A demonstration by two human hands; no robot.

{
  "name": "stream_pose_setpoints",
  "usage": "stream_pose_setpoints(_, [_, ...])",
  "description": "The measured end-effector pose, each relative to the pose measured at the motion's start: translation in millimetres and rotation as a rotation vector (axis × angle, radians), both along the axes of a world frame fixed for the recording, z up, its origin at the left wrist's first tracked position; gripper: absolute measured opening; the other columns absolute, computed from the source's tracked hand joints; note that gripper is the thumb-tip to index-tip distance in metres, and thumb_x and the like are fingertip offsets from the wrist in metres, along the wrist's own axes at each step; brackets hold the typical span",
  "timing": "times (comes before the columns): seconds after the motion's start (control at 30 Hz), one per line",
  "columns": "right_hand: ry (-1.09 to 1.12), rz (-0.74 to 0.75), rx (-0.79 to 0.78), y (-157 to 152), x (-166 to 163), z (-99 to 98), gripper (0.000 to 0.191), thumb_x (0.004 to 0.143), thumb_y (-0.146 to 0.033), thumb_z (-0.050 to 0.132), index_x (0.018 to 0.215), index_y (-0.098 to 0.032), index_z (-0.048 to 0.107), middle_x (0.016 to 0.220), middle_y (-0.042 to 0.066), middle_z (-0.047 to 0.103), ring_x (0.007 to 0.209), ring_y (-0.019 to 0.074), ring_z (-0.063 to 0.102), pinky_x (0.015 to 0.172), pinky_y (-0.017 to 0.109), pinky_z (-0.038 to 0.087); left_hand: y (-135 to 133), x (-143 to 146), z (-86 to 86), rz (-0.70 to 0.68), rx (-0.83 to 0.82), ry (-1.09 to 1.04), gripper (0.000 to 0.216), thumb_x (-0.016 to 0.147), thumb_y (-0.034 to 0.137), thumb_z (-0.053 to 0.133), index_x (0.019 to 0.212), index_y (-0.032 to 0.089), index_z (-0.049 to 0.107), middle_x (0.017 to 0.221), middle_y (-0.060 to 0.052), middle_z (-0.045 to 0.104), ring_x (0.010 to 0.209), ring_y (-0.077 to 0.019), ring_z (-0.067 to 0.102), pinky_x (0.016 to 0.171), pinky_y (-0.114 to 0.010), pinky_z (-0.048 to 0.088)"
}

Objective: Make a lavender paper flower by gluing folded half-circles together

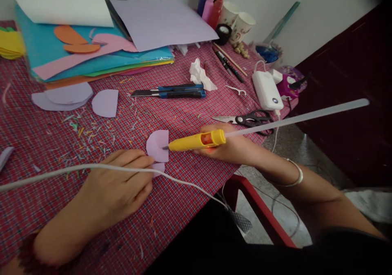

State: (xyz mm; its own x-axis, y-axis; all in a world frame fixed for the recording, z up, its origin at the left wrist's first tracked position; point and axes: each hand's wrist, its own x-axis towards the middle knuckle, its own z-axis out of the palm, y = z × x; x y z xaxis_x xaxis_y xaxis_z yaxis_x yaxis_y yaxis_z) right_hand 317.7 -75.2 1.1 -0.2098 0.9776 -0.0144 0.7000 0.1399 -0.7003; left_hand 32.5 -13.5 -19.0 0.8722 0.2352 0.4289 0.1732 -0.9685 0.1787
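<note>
Half-round lilac paper piece [157, 141] lies flat on the counter [183, 201] w/ its red plaid cloth, straight edge facing the R hand [234, 147]. A 2nd lilac paper piece [159, 169], mostly hidden, is just below, partly under the L hand [119, 185]. The yellow plastic glue gun [196, 141] has its dark nozzle at the half-round, nr the straight edge; can't tell if it's touching. R fingers wrap the gun, grip mostly hidden behind it. L fingers lie close together, a bit bent, tips at the half-round's lower edge; can't tell if they pinch the 2nd piece or just press.

To do it well, imo: pin the paper w/ L fingertips but keep 'em off the nozzle (prob. hot); squeeze lightly, thin even line, not too close to the edge or it'll ooze. Long translucent glue stick [297, 118] juts out the back, so mind its swing. White cord [92, 166] crosses in front of L hand; keep it off wet glue, ditto loose paper scraps [81, 132]. Black-handled scissors [245, 120] are nr R hand, so watch elbow room.
</note>
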Motion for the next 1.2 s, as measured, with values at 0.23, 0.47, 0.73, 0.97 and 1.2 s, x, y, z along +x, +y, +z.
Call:
stream_pose_setpoints(0.23, [-0.059, 0.055, -0.077, -8, -5, 4.0, 0.027, 0.082, -0.036, 0.067, 0.070, -0.017, 0.051, 0.062, -0.004, 0.050, 0.056, 0.0075, 0.044, 0.056, 0.023, 0.029, 0, -1, -1.4, 0.013, -0.009, -0.009, 0.014, 0.085, 0.010, 0.057, 0.092, 0.019, 0.065, 0.099, -0.006, 0.074, 0.096, -0.0252, 0.065, 0.080, -0.042, 0.054])
stream_pose_setpoints(0.47, [0.009, 0.077, -0.076, -11, -2, 5.3, 0.027, 0.081, -0.035, 0.069, 0.070, -0.017, 0.051, 0.061, -0.004, 0.052, 0.055, 0.0072, 0.047, 0.056, 0.022, 0.032, 0, -2, -0.8, -0.012, -0.013, 0.001, 0.012, 0.086, 0.009, 0.057, 0.092, 0.017, 0.064, 0.098, -0.007, 0.073, 0.097, -0.0261, 0.066, 0.078, -0.043, 0.056])
stream_pose_setpoints(0.73, [-0.276, -0.006, 0.041, 12, 2, 26.9, 0.026, 0.085, -0.038, 0.065, 0.077, -0.016, 0.054, 0.070, -0.001, 0.055, 0.058, 0.0086, 0.046, 0.055, 0.024, 0.027, 0, 0, -4.4, -0.016, -0.014, 0.020, 0.011, 0.086, 0.008, 0.055, 0.087, 0.016, 0.062, 0.101, -0.009, 0.071, 0.105, -0.0265, 0.066, 0.086, -0.044, 0.058])
stream_pose_setpoints(0.97, [-0.897, 0.529, 0.143, 36, -27, 73.3, 0.018, 0.100, -0.020, 0.044, 0.089, -0.015, 0.057, 0.083, 0.004, 0.062, 0.064, 0.0127, 0.046, 0.058, 0.030, 0.024, -1, 2, -3.5, -0.009, -0.039, 0.012, 0.014, 0.088, 0.010, 0.051, 0.091, 0.016, 0.063, 0.097, -0.009, 0.071, 0.095, -0.0248, 0.068, 0.079, -0.041, 0.060])
stream_pose_setpoints(1.2, [-1.166, 0.817, 0.255, 32, -57, 95.5, 0.024, 0.103, -0.019, 0.037, 0.094, -0.016, 0.059, 0.087, 0.006, 0.064, 0.070, 0.0151, 0.052, 0.060, 0.033, 0.024, 0, 6, -1.9, 0.056, -0.126, -0.048, 0.020, 0.089, 0.013, 0.046, 0.082, 0.014, 0.065, 0.088, -0.010, 0.071, 0.079, -0.0219, 0.069, 0.067, -0.037, 0.060])
